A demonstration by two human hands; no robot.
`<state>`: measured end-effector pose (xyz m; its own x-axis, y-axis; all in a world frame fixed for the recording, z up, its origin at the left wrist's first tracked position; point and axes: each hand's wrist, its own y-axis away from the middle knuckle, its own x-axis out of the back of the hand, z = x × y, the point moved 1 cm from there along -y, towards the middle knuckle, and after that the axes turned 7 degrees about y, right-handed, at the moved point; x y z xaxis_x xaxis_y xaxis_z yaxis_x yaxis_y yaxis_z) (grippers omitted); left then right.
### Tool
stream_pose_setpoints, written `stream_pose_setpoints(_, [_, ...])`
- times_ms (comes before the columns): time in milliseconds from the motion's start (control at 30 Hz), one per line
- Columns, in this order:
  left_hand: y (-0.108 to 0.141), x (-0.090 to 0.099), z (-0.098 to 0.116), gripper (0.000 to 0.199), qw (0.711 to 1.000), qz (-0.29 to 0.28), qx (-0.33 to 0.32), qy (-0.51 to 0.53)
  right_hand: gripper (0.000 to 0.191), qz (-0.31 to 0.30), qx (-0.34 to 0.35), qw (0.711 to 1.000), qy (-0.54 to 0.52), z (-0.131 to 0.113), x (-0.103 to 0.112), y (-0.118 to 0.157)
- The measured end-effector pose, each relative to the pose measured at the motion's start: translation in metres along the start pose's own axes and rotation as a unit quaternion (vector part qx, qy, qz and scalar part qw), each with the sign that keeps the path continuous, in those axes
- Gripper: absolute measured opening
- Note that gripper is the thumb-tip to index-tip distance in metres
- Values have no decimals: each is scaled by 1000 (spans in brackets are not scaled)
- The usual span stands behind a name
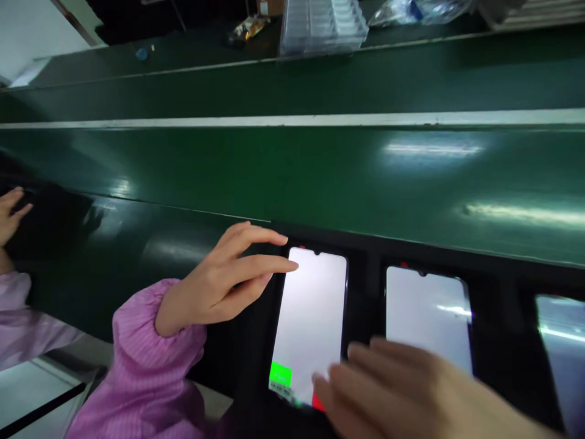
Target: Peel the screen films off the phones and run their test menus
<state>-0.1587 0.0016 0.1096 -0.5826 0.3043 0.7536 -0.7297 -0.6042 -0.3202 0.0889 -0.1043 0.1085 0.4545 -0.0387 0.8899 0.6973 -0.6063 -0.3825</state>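
Observation:
A phone with a lit white screen [313, 305] lies on a black surface, a green box at its lower left corner and a red patch at its lower right. My left hand [228, 274], in a pink striped sleeve, holds nothing; its fingers stretch apart, one fingertip over the screen's upper left edge. Blurred by motion, my right hand [393, 390] reaches in from the lower right with fingers extended. Its fingertips are by the red patch; whether they touch the screen I cannot tell. Part of a second lit phone [427, 320] is hidden behind this hand.
A third phone [564, 347] is cut off at the right edge. Beyond the black surface runs a green belt [274, 171] with a white rail [292, 120]. Clear plastic trays [322, 27] stand at the back. Another person's hand [11, 216] shows at the far left.

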Motion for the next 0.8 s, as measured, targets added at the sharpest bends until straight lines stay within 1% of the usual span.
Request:
stream_pose_setpoints(33, [1, -4, -1, 33, 1000, -10, 1, -24, 23, -32, -26, 998, -52, 12, 5, -9])
stream_pose_setpoints(67, [2, -6, -1, 32, 999, -23, 5, -48, 21, -66, -83, 988, -110, 26, 11, -17])
stream_pose_setpoints(100, [2, -7, -2, 33, 997, -29, 9, -64, 19, -54, -163, 971, -167, 41, 17, -24])
stream_pose_setpoints(167, [5, -4, -3, 37, 998, -8, 24, -53, 13, -33, -309, 914, -259, 69, 28, -35])
stream_pose_setpoints(200, [7, -1, -2, 38, 999, 18, 36, -35, 17, -4, -368, 886, -281, 80, 33, -38])
stream_pose_setpoints(233, [10, 2, -2, 39, 997, 51, 51, -19, 20, 26, -411, 863, -293, 89, 37, -40])
stream_pose_setpoints(267, [14, 6, 0, 38, 994, 84, 65, -8, 22, 60, -439, 845, -298, 95, 40, -41])
stream_pose_setpoints(300, [19, 9, 1, 36, 991, 111, 78, 0, 20, 91, -458, 831, -302, 98, 42, -42])
stream_pose_setpoints(333, [24, 10, 3, 35, 988, 125, 87, 5, 18, 111, -471, 819, -310, 100, 43, -43])
stream_pose_setpoints(367, [30, 10, 5, 33, 988, 127, 92, 10, 16, 124, -479, 808, -319, 100, 44, -43])
stream_pose_setpoints(433, [43, 7, 10, 32, 988, 112, 99, 26, 15, 136, -490, 795, -332, 98, 44, -44])
stream_pose_setpoints(533, [66, -3, 18, 33, 987, 93, 111, 67, 13, 148, -478, 802, -326, 95, 46, -44])
stream_pose_setpoints(600, [85, -14, 23, 35, 981, 95, 135, 99, 13, 151, -475, 806, -320, 93, 47, -44])
stream_pose_setpoints(633, [95, -20, 27, 37, 977, 95, 147, 121, 14, 152, -481, 803, -316, 92, 48, -43])
stream_pose_setpoints(667, [105, -28, 30, 43, 972, 95, 157, 149, 15, 154, -490, 799, -312, 91, 49, -42])
stream_pose_setpoints(700, [115, -36, 35, 59, 965, 93, 168, 180, 16, 154, -496, 796, -311, 90, 49, -42])
stream_pose_setpoints(767, [132, -57, 46, 109, 950, 99, 177, 238, 17, 155, -493, 798, -310, 86, 48, -40])
stream_pose_setpoints(800, [139, -68, 52, 129, 944, 108, 182, 254, 17, 155, -486, 802, -310, 84, 47, -40])
